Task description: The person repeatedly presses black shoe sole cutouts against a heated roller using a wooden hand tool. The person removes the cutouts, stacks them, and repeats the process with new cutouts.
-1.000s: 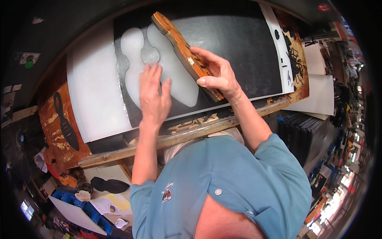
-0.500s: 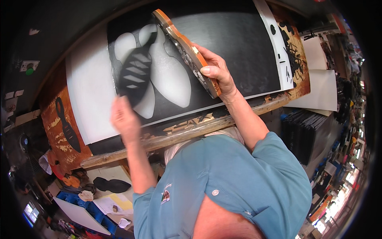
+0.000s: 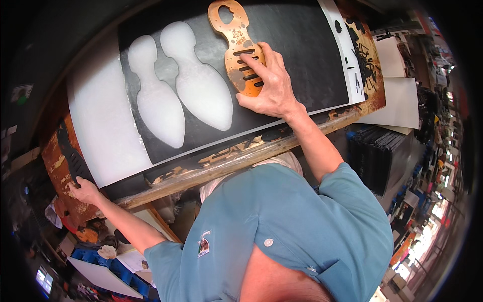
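On the black sheet (image 3: 307, 65) lies an orange, slotted cutting die (image 3: 236, 35), shaped like a sole with a looped top end. My right hand (image 3: 271, 88) grips its lower part, thumb at the near edge and fingers over the slots. Two sole-shaped openings, side by side to the left of the die, show white backing through the black sheet. Out at the far left, my left hand (image 3: 88, 192) pinches the lower end of a black slotted cut-out (image 3: 75, 157) above the worn brown board. Whether another cut-out lies beneath it, I cannot tell.
A white sheet (image 3: 103, 116) extends left of the black one. Along the near side runs a wooden rail (image 3: 216, 168) with black scraps beside it. More scraps lie at the right end. A stack of black sheets (image 3: 375, 153) stands at right, below pale boards (image 3: 397, 103).
My left hand has carried the black cut-out from above the sheet to the far left. My right hand has turned the die from on edge to flat against the sheet.
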A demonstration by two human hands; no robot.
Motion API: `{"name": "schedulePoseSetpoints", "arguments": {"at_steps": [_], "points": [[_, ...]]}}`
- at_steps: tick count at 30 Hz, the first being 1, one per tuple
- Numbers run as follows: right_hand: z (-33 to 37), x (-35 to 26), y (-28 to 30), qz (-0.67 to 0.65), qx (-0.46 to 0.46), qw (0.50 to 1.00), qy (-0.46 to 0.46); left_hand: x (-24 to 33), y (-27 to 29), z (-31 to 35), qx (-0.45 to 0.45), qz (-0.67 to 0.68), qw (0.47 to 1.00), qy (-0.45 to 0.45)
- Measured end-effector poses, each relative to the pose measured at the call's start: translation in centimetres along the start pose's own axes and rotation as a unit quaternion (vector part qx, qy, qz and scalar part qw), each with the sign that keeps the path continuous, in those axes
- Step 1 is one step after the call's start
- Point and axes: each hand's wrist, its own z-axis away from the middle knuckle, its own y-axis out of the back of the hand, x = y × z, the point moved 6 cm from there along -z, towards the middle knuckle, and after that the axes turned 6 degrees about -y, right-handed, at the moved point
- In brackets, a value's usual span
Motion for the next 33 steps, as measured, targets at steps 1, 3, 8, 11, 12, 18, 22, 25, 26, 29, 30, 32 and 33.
{"name": "schedulePoseSetpoints", "arguments": {"at_steps": [1,3,8,11,12,18,22,25,26,29,30,32,33], "points": [[0.1,0.0,-0.2,-0.003,0.003,1.0,0.006,1.8,0.4,0.5,0.013,0.036,0.999,-0.032],[0.2,0.2,-0.1,-0.009,0.019,1.0,0.019,6.5,1.7,1.9,0.035,0.093,0.993,-0.071],[0.1,0.4,0.1,-0.023,0.022,0.999,0.032,20.6,6.8,10.2,-0.044,0.344,0.926,-0.15],[0.0,0.3,-0.1,-0.025,0.026,0.999,0.041,27.2,10.8,18.6,-0.16,0.438,0.866,-0.181],[0.0,0.3,-0.1,-0.026,0.034,0.998,0.045,29.0,12.0,21.7,-0.238,0.509,0.808,-0.177],[0.3,0.4,-0.3,-0.02,0.03,0.998,0.056,35.5,15.3,32.3,-0.236,0.489,0.727,-0.419],[0.2,-0.2,-0.4,-0.021,0.055,0.995,0.077,34.8,14.5,33.0,-0.219,0.466,0.75,-0.415],[0.9,-0.4,0.9,-0.06,0.111,0.987,0.096,33.9,14.4,32.7,-0.206,0.443,0.774,-0.403],[1.4,-0.4,2.1,-0.078,0.146,0.979,0.117,33.6,14.5,32.5,-0.195,0.459,0.773,-0.392],[2.8,2.2,7.8,-0.142,0.259,0.953,0.062,33.0,14.4,32.4,-0.174,0.456,0.787,-0.376],[2.9,3.7,10.3,-0.179,0.3,0.936,0.034,32.8,14.3,32.5,-0.171,0.45,0.793,-0.372],[2.8,7.0,15.5,-0.209,0.349,0.913,-0.02,32.5,14.0,32.7,-0.169,0.433,0.804,-0.37],[2.4,7.8,18.0,-0.169,0.405,0.899,0.003,32.3,13.8,32.8,-0.169,0.424,0.811,-0.367]]}}
